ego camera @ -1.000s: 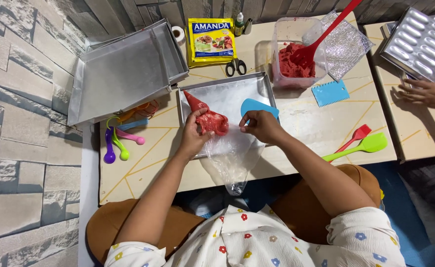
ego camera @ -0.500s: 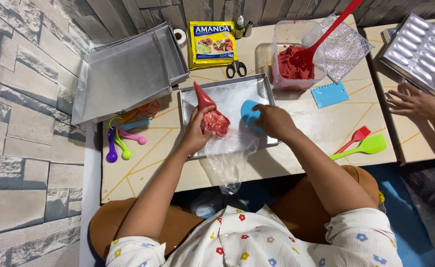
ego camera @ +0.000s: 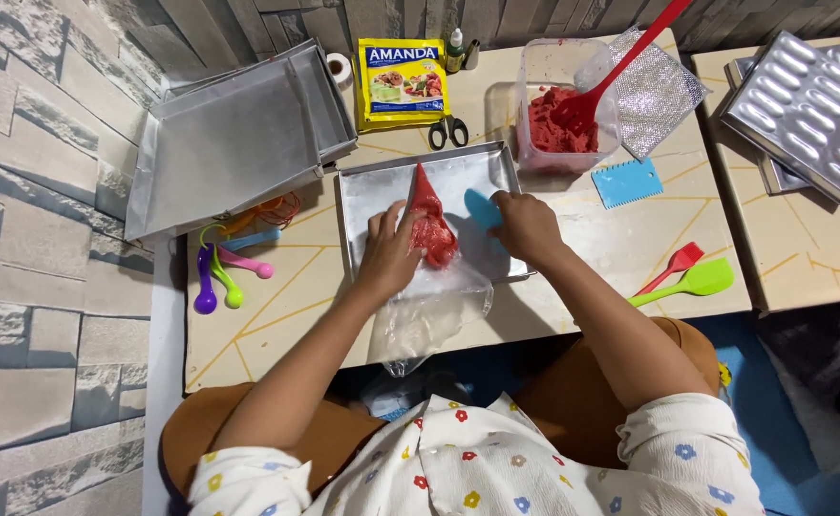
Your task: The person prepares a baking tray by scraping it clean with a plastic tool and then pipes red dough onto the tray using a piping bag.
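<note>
A clear plastic piping bag filled with red paste lies in a shallow metal tray, its tip pointing away from me and its empty end hanging over the table edge. My left hand presses flat on the bag's filled part. My right hand holds a blue plastic scraper against the bag inside the tray.
A clear tub of red paste with a red spatula stands behind the tray. Scissors, a yellow packet, stacked metal trays, coloured measuring spoons, a second blue scraper, small spatulas and moulded trays surround it.
My right hand has taken up the blue scraper and brought it down beside the bag. The other person's hand at the right edge has left the view.
</note>
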